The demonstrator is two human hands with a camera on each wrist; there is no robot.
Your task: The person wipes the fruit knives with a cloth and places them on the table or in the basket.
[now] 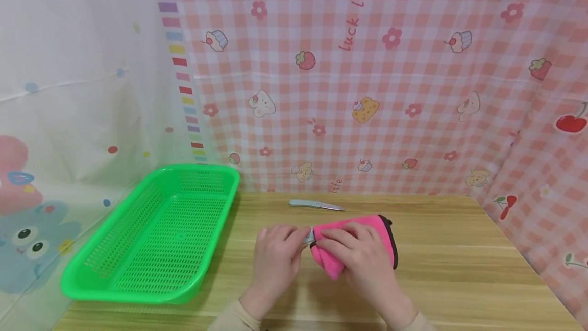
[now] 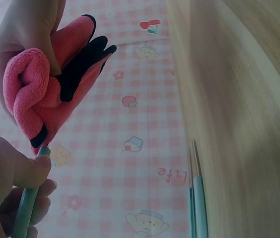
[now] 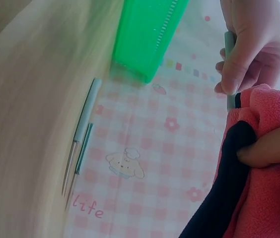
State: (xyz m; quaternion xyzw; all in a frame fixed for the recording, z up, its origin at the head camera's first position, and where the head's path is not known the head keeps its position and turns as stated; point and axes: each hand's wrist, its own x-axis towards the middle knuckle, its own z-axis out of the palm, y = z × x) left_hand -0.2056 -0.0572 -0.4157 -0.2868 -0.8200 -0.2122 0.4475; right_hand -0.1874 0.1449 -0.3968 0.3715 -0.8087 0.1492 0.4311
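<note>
My left hand (image 1: 277, 254) grips a slim pale green handle (image 2: 27, 210), thumb laid along it near the upper end. That end meets a folded pink fleecy cloth (image 1: 378, 234) with black edging, and whatever the handle carries is hidden in the folds. My right hand (image 1: 363, 254) holds the cloth bunched around that end, its fingers pressing the pink fabric. Both hands are close together over the table. Beyond them, a small paring knife (image 1: 307, 203) with a pale blue-green handle lies on the wood, blade pointing right.
A green perforated plastic basket (image 1: 228, 213) stands at the left of the wooden table (image 1: 459, 269). Behind the table hangs a pink checked curtain (image 1: 285, 137) with cartoon prints. A white printed sheet (image 1: 69, 132) covers the left side.
</note>
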